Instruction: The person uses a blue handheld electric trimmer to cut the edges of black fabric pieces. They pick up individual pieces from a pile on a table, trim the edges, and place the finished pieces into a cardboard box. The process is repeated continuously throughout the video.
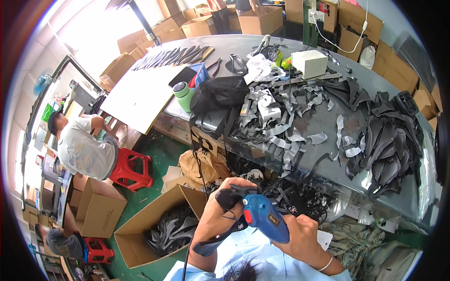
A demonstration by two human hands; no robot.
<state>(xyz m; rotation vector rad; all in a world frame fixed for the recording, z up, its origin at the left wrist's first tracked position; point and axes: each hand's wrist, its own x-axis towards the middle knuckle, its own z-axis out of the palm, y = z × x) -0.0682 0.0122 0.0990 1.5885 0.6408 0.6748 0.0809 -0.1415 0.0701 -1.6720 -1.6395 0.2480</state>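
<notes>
Head view: left lens of a side-by-side pair, worn on head. Looks steeply down and forward over wearer's shirt (239, 250). Left hand (214, 208) and right hand (301, 234) nearest, low centre. Tabletop (354, 124) at mid range, ahead and to right. Boxes (260, 19) far, top edge. Wide fisheye; straight edges bow, dark round rim cuts corners.

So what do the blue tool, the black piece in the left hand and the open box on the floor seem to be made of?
The blue tool: probably hard moulded plastic, by its smooth, lightly shiny shell. The black piece: perhaps rubber or soft plastic, from its dull, curved surface. The open box: cardboard, by its flat, matte brown walls.
</notes>
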